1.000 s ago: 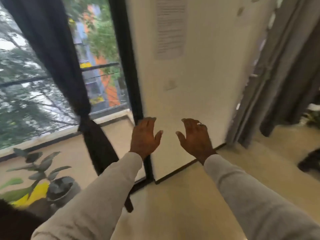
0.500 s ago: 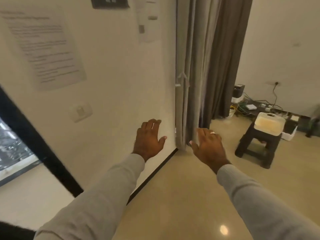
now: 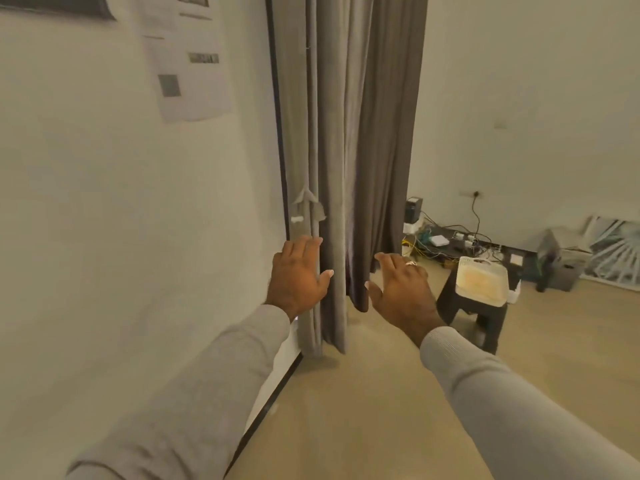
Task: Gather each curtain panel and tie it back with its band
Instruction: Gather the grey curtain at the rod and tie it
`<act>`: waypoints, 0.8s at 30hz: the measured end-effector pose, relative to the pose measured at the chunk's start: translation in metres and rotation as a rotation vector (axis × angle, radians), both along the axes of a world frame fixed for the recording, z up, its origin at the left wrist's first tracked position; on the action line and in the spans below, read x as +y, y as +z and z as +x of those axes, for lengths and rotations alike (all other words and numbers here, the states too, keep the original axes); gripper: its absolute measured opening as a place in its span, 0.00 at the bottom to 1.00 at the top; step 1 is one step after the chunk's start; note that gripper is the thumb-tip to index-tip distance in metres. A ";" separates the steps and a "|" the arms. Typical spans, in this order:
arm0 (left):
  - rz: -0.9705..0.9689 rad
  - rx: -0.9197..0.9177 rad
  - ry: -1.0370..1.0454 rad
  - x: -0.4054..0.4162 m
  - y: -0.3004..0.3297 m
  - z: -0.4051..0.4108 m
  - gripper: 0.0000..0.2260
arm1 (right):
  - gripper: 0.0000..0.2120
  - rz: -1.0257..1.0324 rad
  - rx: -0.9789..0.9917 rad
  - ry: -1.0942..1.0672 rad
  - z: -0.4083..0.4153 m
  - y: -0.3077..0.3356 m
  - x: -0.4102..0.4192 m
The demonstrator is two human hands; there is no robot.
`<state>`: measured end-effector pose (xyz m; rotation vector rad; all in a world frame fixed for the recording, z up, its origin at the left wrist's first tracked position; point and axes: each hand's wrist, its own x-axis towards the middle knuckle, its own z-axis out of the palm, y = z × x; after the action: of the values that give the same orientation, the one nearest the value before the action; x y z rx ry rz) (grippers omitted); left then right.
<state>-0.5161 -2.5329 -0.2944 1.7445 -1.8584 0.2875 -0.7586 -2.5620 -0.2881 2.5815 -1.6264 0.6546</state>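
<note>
A grey curtain panel (image 3: 346,150) hangs loose in long folds from the top of the view down to the floor, beside the wall's edge. A pale tie-back band (image 3: 306,206) dangles from a small hook at the wall edge, at mid height, against the curtain's left side. My left hand (image 3: 298,277) is stretched out with straight fingers in front of the curtain's left folds, just below the band. My right hand (image 3: 401,289) is held out flat, fingers spread, in front of the curtain's right, darker folds. Neither hand holds anything.
A white wall (image 3: 138,220) with taped papers (image 3: 187,64) fills the left. Right of the curtain stands a dark stool (image 3: 485,317) carrying a white tub (image 3: 481,280). Cables and small devices (image 3: 450,240) lie along the far wall, with boxes (image 3: 568,268) further right.
The view has swung right, from the tied dark curtain at the window to the grey curtain. Both hands now reach closer to its folds, with the band in view above the left hand.
</note>
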 end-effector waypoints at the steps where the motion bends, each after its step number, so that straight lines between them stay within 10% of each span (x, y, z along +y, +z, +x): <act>1: 0.002 -0.015 -0.015 -0.026 0.005 0.003 0.31 | 0.29 0.006 0.008 -0.013 0.004 0.004 -0.023; 24: -0.216 -0.502 0.179 -0.459 0.186 0.004 0.33 | 0.29 -0.200 -0.155 0.194 0.026 0.149 -0.509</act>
<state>-0.5122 -2.9920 -0.1086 1.7977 -1.9062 1.0381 -0.7325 -3.0708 -0.1390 2.6160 -1.2762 0.9973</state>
